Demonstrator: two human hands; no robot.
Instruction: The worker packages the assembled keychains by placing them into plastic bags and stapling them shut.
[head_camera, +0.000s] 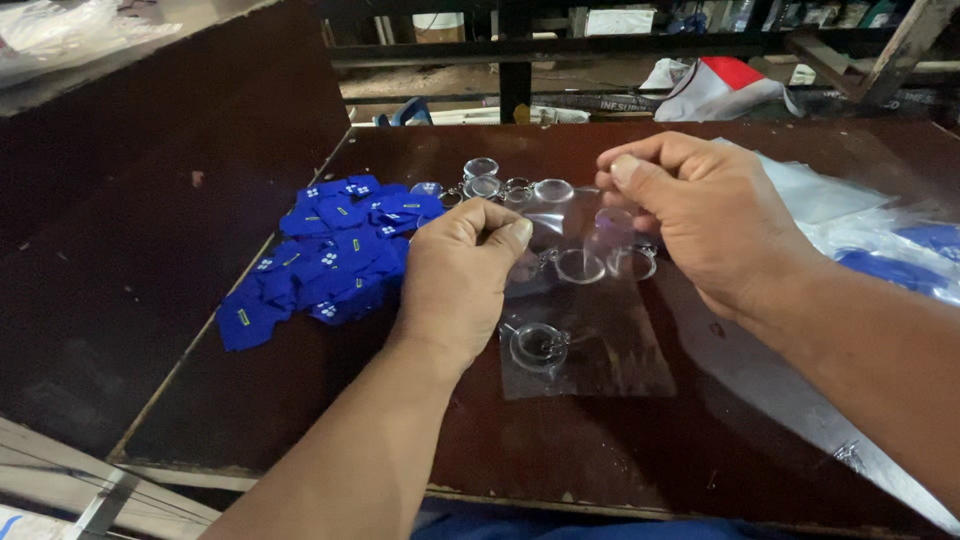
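Observation:
My left hand (460, 280) and my right hand (700, 225) both pinch the top edge of a clear plastic bag (590, 330) that hangs over the dark brown table (300, 400). Inside or behind the bag I see clear round keychain cases with metal rings (582, 265), one lower down (538, 345). More clear round cases (500, 185) lie on the table just beyond my hands. A heap of small blue printed cards (320, 260) lies to the left of my left hand.
Clear plastic bags with blue contents (890, 250) lie at the right. A dark board (150, 200) slopes up on the left. Shelving with a red and white cloth (720, 85) stands behind the table. The table's front edge (500, 495) is near me.

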